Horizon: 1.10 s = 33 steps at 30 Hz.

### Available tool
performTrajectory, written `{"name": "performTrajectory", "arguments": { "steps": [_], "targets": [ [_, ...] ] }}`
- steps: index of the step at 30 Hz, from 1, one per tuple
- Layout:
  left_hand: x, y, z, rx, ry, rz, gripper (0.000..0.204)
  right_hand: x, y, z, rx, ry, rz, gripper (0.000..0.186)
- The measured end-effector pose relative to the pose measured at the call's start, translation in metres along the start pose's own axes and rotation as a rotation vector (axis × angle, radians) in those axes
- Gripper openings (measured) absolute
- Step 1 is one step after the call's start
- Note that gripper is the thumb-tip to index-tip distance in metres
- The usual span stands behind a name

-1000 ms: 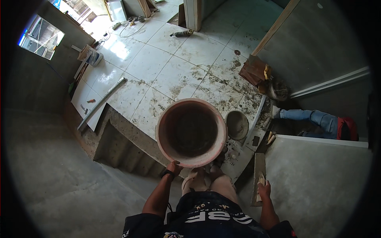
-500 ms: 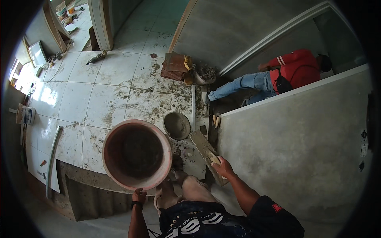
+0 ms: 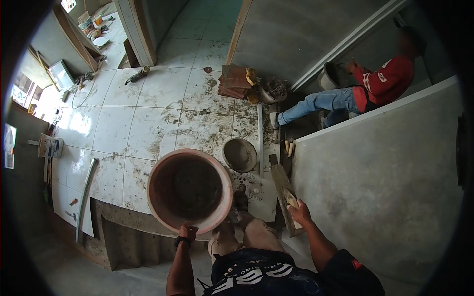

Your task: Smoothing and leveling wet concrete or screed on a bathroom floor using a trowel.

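Note:
My left hand [image 3: 188, 230] is closed on the near rim of a big round reddish tub [image 3: 154, 190]. The tub's inside is coated with grey residue; what it rests on, if anything, is hidden. In my right hand [image 3: 299, 213] is a long wooden plastering float [image 3: 282, 183], gripped by its handle and held close to the low grey wall. Beyond my feet, a round bucket [image 3: 240, 155] with grey mortar-like stuff inside stands on the floor between tub and float.
A person in red [image 3: 390, 81] sits in the opening behind the grey wall [image 3: 375, 153], a bucket [image 3: 328, 76] by their hands. Stacked reddish tiles [image 3: 234, 81], a power tool [image 3: 137, 75] and a metal strip [image 3: 87, 200] lie on dirty white tiles. Steps [image 3: 133, 246] drop away below the floor edge.
My view has shifted, moving the scene rightward. The float has turned more lengthwise. The person in red has straightened up and now has a bucket at their hands.

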<state>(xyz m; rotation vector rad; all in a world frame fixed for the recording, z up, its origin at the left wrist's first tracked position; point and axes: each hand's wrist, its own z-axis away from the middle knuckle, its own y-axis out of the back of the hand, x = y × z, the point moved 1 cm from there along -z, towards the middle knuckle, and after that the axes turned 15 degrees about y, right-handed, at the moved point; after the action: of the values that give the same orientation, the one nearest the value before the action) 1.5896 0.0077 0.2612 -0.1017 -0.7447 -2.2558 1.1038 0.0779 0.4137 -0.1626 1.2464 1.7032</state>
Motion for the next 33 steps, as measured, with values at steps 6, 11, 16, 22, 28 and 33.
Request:
{"name": "performTrajectory", "arguments": {
  "steps": [6, 11, 16, 22, 28, 33],
  "targets": [
    [0.030, 0.010, 0.009, -0.032, -0.021, 0.149, 0.048, -0.055, -0.010, -0.022, -0.066, 0.157, -0.059, 0.039],
    [0.042, 0.009, 0.021, 0.020, 0.002, 0.136, 0.052, -0.069, -0.048, -0.047, -0.136, 0.353, -0.052, 0.033],
    [0.020, -0.004, 0.030, 0.047, 0.056, 0.137, 0.055, -0.101, -0.083, -0.058, -0.213, 0.562, -0.030, 0.035],
    [-0.017, -0.030, 0.043, 0.001, 0.191, 0.221, 0.051, -0.130, -0.096, -0.058, -0.391, 0.515, -0.019, 0.041],
    [-0.045, -0.038, 0.054, 0.012, 0.239, 0.231, 0.050, -0.154, -0.081, -0.060, -0.399, 0.521, 0.041, 0.036],
    [-0.065, -0.035, 0.059, 0.025, 0.310, 0.390, 0.055, -0.177, -0.086, -0.070, -0.444, 0.570, 0.065, 0.035]
  ]
}}
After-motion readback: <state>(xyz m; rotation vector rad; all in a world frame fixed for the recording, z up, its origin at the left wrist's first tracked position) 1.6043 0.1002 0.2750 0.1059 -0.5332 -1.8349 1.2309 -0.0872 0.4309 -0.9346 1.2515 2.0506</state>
